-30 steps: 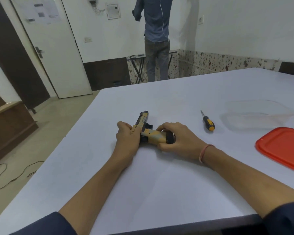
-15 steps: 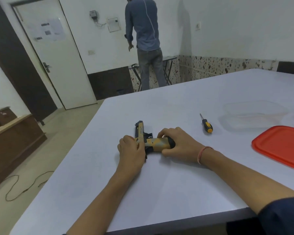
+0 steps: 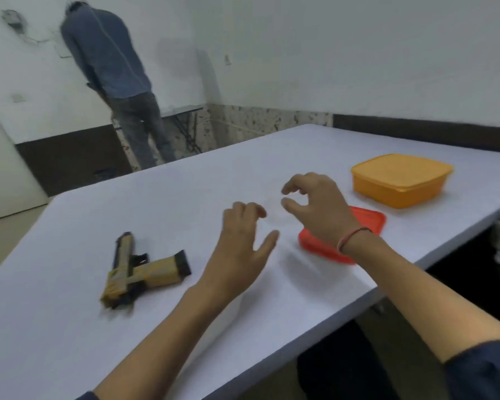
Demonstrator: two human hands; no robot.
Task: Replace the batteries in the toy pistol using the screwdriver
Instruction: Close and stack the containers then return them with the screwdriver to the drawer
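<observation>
Pistol [image 3: 153,272] lies on table [image 3: 70,342], left of left grip [image 3: 240,249] and right grip [image 3: 318,210], both seemingly spread, empty.

No text, label, brand or number can be read from where I look. The whole view is smeared by motion.

- Pistol [image 3: 145,269]: I see a pale patch on the slide near the muzzle end. It is too blurred to tell whether it is lettering.
- Wall box [image 3: 12,18], far left: it shows only as a grey smudge, and I can make out no marking on it.
- Orange box [image 3: 401,183] and red lid [image 3: 370,220]: I see plain colour only on the faces turned toward me.
</observation>
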